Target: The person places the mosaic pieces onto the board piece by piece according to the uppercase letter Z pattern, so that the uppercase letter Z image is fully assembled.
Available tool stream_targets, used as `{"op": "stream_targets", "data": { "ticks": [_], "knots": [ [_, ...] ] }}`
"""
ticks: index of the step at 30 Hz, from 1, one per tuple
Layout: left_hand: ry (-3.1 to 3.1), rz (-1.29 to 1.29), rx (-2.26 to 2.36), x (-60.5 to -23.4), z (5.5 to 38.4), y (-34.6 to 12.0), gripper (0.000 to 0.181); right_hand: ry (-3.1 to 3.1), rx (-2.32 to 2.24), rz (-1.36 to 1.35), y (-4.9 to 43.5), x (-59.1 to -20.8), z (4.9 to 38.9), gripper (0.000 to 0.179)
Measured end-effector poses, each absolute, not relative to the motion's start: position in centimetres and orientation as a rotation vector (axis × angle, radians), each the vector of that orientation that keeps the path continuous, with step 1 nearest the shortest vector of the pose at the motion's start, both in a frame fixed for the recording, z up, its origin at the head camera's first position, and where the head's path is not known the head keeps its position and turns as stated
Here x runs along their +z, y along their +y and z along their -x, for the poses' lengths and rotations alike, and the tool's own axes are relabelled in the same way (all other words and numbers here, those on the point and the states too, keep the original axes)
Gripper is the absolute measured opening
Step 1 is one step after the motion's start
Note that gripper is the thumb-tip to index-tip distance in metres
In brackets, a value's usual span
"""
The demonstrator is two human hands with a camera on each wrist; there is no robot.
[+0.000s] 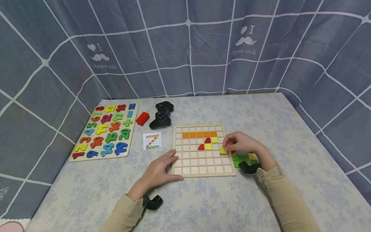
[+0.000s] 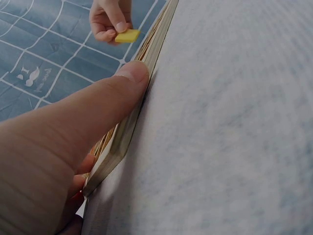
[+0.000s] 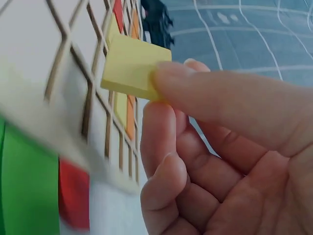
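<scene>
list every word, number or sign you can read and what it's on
"1" to "7", "9" to "11", "14" to "17", "19", "20", "+": number board; its other pieces are too small to tell.
"I", mirrored: curtain, twice.
"love simp", mirrored, ending unclear: curtain, right side.
Left copy: too blurred.
Mark by the right cuff: too small.

Two hands (image 1: 157, 170) — five orange tiles (image 1: 199, 134).

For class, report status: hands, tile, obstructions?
Right hand pinching yellow tile, not yet placed. Left hand touching board, near-left corner. Nothing visible between tile and board.
</scene>
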State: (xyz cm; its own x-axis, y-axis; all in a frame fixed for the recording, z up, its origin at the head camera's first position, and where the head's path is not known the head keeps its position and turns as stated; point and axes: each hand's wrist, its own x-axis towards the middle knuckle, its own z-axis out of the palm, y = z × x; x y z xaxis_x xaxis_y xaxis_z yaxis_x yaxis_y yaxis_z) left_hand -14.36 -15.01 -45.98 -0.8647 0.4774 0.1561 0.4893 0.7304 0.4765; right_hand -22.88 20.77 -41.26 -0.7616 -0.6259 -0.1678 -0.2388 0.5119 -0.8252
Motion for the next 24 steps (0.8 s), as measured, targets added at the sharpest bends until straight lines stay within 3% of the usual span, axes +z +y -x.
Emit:
{"op": "stream_targets", "data": {
  "ticks": [9,24],
  "knots": [
    [-2.898,0.820,-0.801,-46.0,14.4,-15.0,0.080,2.343,-1.119,0.857,16.1,-41.3,23.4,0.008],
    [-2.921,0.802,-0.814,-45.8,14.3,-15.0,0.081,2.432,-0.999,0.738,12.2,-42.0,23.2,0.006]
  ]
}}
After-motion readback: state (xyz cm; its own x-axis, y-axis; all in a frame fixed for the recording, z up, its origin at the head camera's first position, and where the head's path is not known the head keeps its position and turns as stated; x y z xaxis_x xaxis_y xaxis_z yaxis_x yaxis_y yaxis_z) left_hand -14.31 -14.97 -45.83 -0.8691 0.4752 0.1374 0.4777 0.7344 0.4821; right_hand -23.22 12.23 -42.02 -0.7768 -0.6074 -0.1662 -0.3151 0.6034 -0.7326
